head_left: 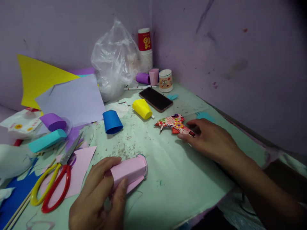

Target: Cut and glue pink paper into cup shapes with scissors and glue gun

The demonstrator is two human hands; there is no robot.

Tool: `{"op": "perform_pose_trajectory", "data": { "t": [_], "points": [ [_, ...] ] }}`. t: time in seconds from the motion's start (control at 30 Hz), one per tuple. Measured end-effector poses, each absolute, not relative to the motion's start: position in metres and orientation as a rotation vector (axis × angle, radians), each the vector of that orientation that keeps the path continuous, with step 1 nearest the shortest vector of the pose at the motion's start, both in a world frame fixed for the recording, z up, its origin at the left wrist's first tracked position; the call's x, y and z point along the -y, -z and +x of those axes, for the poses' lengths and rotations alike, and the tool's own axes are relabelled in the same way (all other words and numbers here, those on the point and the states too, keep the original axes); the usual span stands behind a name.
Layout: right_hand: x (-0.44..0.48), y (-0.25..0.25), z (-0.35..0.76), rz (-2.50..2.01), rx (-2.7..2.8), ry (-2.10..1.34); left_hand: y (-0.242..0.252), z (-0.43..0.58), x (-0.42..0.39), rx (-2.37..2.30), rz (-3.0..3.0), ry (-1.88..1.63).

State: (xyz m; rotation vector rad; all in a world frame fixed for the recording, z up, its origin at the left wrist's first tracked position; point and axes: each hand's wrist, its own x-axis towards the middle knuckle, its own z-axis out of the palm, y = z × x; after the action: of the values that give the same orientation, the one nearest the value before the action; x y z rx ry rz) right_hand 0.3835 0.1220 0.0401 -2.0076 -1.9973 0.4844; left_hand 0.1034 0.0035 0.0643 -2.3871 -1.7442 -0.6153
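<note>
My left hand (pixel 99 195) is closed around a folded pink paper cup shape (pixel 129 172), thumb along its lower side. A thin dark green edge runs around the wider end of the pink piece, which points right. My right hand (pixel 211 139) curls about the handle end of a flower-patterned hot glue gun (pixel 174 123), thumb on one side and fingers on the other. The glue gun lies low over the table, its nozzle facing left. Beyond my left hand stands a blue paper cup shape (pixel 112 122); a yellow one (pixel 142 109) lies nearer the glue gun.
Scissors (pixel 63 166) with red and yellow handles lie at left on pink paper. Purple (pixel 52 121) and turquoise (pixel 48 140) paper pieces are beside them. A phone (pixel 155 99), a patterned paper cup (pixel 165 80), stacked cups (pixel 145 48) and a plastic bag (pixel 116 60) stand farther back.
</note>
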Motion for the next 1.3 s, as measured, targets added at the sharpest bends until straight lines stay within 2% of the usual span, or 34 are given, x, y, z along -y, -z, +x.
{"op": "perform_pose_trajectory", "data": {
  "t": [0.33, 0.43, 0.5, 0.6, 0.7, 0.8, 1.0, 1.2, 1.3],
  "points": [
    [-0.135, -0.047, 0.374, -2.106, 2.169, -0.48, -0.066, 0.097, -0.007, 1.764, -2.422, 0.607],
    [-0.12, -0.052, 0.376, -1.964, 2.177, -0.331, -0.067, 0.099, -0.004, 1.749, -2.373, 0.643],
    [-0.105, -0.056, 0.371, -1.755, 2.055, -0.353, -0.069, 0.103, -0.001, 1.765, -2.311, 0.717],
    [-0.087, -0.057, 0.351, -1.345, 1.833, -0.976, -0.073, 0.109, 0.003, 1.823, -2.24, 0.863],
    [-0.081, -0.05, 0.323, -1.131, 1.671, -1.629, -0.074, 0.108, 0.005, 1.719, -2.324, 0.814],
    [-0.08, -0.04, 0.303, -1.185, 1.604, -1.858, -0.073, 0.103, 0.003, 1.589, -2.491, 0.704],
    [-0.075, -0.032, 0.292, -1.276, 1.483, -1.955, -0.064, 0.111, -0.003, 1.669, -2.388, 0.795],
    [-0.075, -0.032, 0.293, -1.267, 1.566, -1.947, -0.054, 0.112, -0.004, 1.679, -2.343, 0.722],
    [-0.078, -0.038, 0.304, -1.317, 1.819, -1.664, -0.061, 0.11, -0.004, 1.733, -2.411, 0.584]
  ]
}}
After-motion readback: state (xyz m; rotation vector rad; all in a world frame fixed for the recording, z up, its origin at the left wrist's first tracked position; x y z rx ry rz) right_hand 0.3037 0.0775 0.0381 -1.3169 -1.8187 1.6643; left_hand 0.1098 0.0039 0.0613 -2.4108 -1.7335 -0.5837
